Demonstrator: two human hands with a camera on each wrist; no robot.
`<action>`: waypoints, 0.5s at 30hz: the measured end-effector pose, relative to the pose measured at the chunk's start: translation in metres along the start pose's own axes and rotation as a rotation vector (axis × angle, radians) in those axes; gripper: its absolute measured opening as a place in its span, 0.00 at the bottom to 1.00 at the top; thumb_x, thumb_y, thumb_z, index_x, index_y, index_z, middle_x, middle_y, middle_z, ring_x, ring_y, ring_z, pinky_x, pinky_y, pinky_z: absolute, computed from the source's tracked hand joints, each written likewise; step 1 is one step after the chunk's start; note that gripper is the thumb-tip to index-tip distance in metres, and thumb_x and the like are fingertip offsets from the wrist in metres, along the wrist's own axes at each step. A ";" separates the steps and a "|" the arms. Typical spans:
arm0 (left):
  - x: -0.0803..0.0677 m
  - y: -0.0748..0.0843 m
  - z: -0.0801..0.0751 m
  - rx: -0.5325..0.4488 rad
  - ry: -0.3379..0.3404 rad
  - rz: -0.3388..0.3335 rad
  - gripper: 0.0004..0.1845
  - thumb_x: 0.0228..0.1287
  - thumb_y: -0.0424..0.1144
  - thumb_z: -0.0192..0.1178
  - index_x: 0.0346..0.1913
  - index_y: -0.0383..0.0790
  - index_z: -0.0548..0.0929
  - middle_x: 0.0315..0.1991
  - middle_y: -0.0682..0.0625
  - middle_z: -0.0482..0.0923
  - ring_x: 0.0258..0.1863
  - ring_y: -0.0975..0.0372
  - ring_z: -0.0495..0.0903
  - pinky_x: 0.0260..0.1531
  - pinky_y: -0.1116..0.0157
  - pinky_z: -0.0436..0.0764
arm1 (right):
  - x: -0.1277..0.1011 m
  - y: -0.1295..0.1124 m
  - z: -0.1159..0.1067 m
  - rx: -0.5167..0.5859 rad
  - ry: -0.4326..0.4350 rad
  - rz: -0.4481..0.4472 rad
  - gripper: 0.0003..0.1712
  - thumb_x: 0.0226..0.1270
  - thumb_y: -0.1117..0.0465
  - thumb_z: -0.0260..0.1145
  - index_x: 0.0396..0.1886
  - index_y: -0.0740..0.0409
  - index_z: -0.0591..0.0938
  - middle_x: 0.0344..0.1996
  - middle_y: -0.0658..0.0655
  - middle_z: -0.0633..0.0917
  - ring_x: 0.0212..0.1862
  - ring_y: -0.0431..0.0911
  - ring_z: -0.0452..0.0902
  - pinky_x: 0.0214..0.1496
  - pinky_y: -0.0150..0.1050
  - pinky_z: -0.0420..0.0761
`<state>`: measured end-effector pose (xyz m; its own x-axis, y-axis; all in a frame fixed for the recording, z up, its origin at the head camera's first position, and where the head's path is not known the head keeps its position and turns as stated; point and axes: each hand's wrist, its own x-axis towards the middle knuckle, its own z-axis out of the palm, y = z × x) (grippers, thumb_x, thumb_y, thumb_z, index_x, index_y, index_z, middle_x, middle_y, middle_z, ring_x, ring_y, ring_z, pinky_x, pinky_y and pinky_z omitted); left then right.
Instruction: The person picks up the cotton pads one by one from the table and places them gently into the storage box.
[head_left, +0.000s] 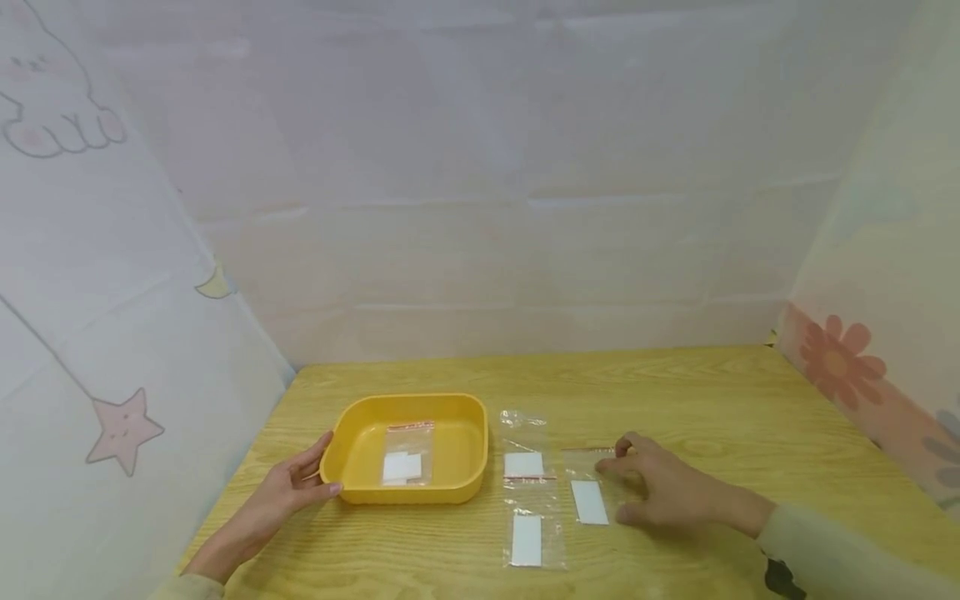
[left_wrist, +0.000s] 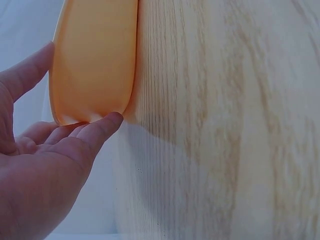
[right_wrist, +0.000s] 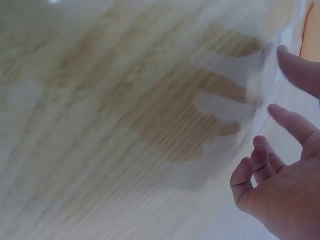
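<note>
A yellow tray (head_left: 457, 417) stands on the wooden table (head_left: 697, 392), and a clear zip bag (head_left: 408, 452) with white cards lies inside it. My left hand (head_left: 318, 467) rests against the tray's left wall with straight fingers. The left wrist view shows the left hand (left_wrist: 75, 145), with a fingertip touching the tray (left_wrist: 95, 60) at its corner. My right hand (head_left: 617, 492) lies on the table with its fingertips on a clear bag holding a white card (head_left: 589, 502). In the right wrist view, the right hand (right_wrist: 280, 80) has two fingers stretched toward the blurred film and the others curled.
Two more clear bags with white cards lie right of the tray, one (head_left: 524, 463) above the other (head_left: 527, 540). Patterned cloth walls close in the table at the left, back and right. Bare wood (right_wrist: 125, 100) spreads beyond the right hand.
</note>
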<state>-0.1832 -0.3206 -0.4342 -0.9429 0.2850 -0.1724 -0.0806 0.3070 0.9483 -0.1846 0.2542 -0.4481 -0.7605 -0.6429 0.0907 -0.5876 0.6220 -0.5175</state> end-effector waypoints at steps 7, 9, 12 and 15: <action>0.000 -0.001 0.000 -0.002 -0.003 0.001 0.49 0.75 0.38 0.67 0.87 0.41 0.46 0.83 0.37 0.46 0.77 0.37 0.60 0.64 0.58 0.79 | 0.003 0.005 0.000 -0.024 0.010 -0.002 0.38 0.60 0.48 0.83 0.66 0.60 0.85 0.54 0.57 0.74 0.48 0.47 0.66 0.42 0.37 0.72; 0.000 -0.001 0.000 -0.005 0.003 -0.001 0.49 0.75 0.38 0.67 0.87 0.41 0.46 0.83 0.37 0.47 0.77 0.37 0.60 0.64 0.58 0.79 | 0.003 0.006 0.000 -0.029 0.023 -0.004 0.38 0.60 0.48 0.83 0.66 0.61 0.84 0.54 0.57 0.74 0.49 0.48 0.66 0.43 0.38 0.73; 0.000 0.000 0.001 -0.008 0.013 -0.004 0.49 0.75 0.38 0.67 0.87 0.41 0.47 0.83 0.37 0.47 0.77 0.37 0.61 0.64 0.58 0.79 | 0.001 0.007 0.001 -0.019 0.041 -0.001 0.39 0.61 0.47 0.82 0.67 0.61 0.84 0.54 0.57 0.73 0.50 0.49 0.66 0.44 0.38 0.72; 0.000 0.000 0.001 -0.001 0.018 -0.008 0.49 0.75 0.38 0.68 0.86 0.41 0.47 0.83 0.37 0.48 0.76 0.37 0.61 0.64 0.58 0.79 | -0.001 0.007 0.003 -0.030 0.057 0.003 0.39 0.61 0.44 0.81 0.68 0.59 0.84 0.54 0.56 0.72 0.48 0.48 0.64 0.43 0.39 0.68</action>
<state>-0.1825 -0.3195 -0.4343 -0.9479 0.2665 -0.1748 -0.0880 0.3082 0.9473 -0.1870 0.2574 -0.4544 -0.7761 -0.6152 0.1385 -0.5930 0.6375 -0.4918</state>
